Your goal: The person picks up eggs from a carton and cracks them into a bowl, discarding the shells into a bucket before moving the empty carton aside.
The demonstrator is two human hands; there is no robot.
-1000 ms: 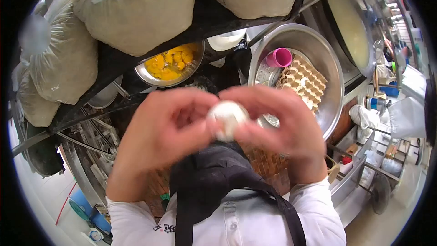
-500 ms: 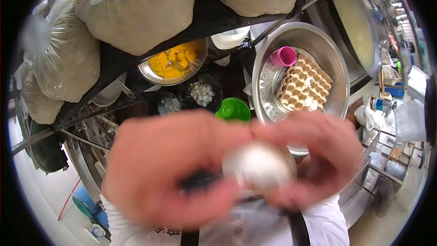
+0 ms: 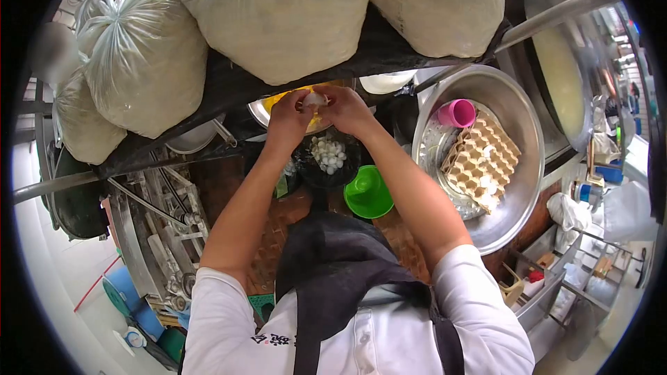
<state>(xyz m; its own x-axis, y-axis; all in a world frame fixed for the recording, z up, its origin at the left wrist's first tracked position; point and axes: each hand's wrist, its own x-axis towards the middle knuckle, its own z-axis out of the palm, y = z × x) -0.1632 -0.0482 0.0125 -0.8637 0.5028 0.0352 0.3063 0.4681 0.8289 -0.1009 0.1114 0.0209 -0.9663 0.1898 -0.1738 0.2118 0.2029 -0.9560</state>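
Head view: left hand (image 3: 290, 119) and right hand (image 3: 345, 109) pinch one white egg (image 3: 314, 100) between them over the yolk bowl (image 3: 262, 114).

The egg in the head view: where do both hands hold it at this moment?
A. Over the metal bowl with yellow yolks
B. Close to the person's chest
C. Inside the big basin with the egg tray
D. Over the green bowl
A: the left hand and right hand meet on the egg directly above the metal bowl of yolks, beyond the green bowl.

light: bright, even daylight | focus: sharp | edges: fisheye-bent (black vignette)
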